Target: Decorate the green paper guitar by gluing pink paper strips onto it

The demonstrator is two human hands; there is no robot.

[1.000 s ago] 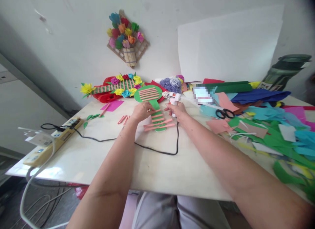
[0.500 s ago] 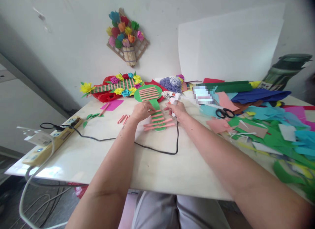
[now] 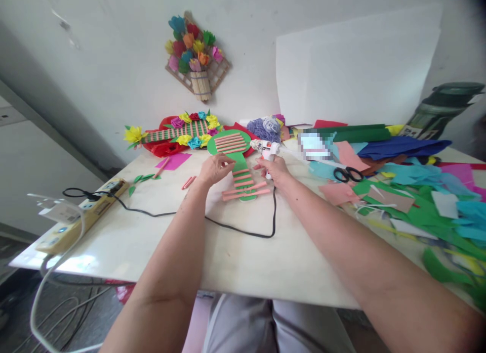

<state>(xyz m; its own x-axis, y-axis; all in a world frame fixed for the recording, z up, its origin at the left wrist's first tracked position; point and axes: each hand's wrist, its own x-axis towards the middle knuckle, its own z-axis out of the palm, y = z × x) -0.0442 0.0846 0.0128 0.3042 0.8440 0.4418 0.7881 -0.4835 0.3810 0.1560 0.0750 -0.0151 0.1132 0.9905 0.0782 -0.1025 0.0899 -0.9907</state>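
Observation:
My right hand grips a white hot glue gun, its nozzle pointing left over the green cut-out. This guitar-shaped cut-out lies flat, with pink rolled paper sticks across its round end and more down its narrow part. Two longer pink sticks lie crosswise at its near end. Just left of the narrow part is my left hand, fingers curled together above the table. Whether anything small is between those fingertips is hidden. Loose pink sticks lie left of that hand.
A black cord runs under my left forearm toward the power strip. A flower-trimmed paper guitar lies at the back. Scissors, paper scraps and a dark bottle are on the right.
My left hand has drawn slightly left and up, off the narrow part of the cut-out. The right hand and glue gun stay almost still.

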